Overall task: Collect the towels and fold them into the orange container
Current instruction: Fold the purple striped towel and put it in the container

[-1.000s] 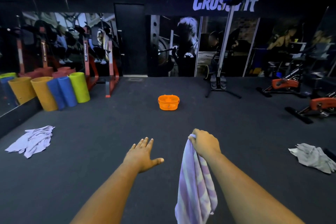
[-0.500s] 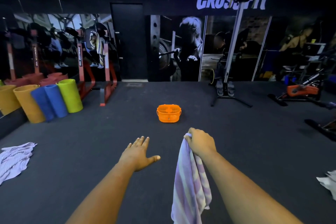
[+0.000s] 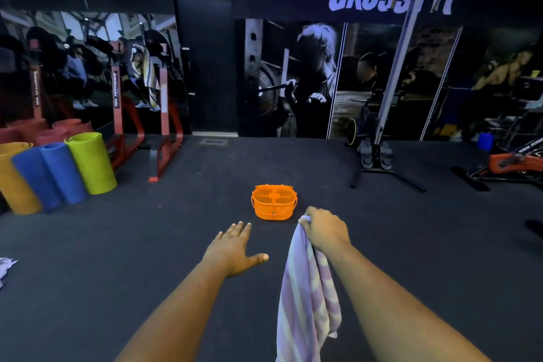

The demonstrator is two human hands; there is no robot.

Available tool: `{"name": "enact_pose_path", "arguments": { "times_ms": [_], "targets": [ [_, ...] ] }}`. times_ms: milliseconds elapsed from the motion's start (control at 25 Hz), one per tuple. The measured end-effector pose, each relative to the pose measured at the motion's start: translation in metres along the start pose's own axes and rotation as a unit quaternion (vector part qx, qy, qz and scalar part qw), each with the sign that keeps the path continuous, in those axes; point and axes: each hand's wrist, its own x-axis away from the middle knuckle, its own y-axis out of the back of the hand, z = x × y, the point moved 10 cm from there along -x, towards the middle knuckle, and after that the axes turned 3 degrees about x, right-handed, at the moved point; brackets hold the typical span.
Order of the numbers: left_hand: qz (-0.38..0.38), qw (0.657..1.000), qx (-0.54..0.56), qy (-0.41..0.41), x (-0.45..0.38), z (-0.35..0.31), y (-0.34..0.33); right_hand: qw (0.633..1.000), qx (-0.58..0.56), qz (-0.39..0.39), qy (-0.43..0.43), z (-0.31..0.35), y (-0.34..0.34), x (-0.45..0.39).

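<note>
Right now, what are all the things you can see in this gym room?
Orange container: one, orange, middle of the floor.
Striped towel: one, purple and pale, hanging from the right hand.
Crumpled towel: one, pale purple, floor at the left edge.
Rolled mats: several, yellow, blue, green, standing at left.
Red rack: one, behind the mats.
Exercise bike: one, orange, far right.
Left hand: open, empty.
Right hand: gripping the striped towel.

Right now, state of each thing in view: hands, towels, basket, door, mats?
right hand: grips the striped towel by its top end
striped towel: hanging unfolded, off the floor
left hand: fingers straight, holds nothing
orange basket: upright on the floor, no towel in it
second towel: crumpled on the floor, cut by the frame edge
black door: closed
exercise mats: rolled, leaning
</note>
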Motion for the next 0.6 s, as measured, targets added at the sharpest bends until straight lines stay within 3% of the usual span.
{"name": "enact_pose_path", "arguments": {
  "times_ms": [360,600],
  "targets": [
    [0.011,1.000,-0.022,0.001,-0.275,0.027,0.047,1.000,-0.024,-0.020,-0.004,-0.031,-0.034,-0.270],
    [0.018,0.999,-0.015,0.031,-0.438,0.030,0.056,0.995,-0.060,-0.034,0.067,-0.059,-0.074,-0.446]
  ]
}}
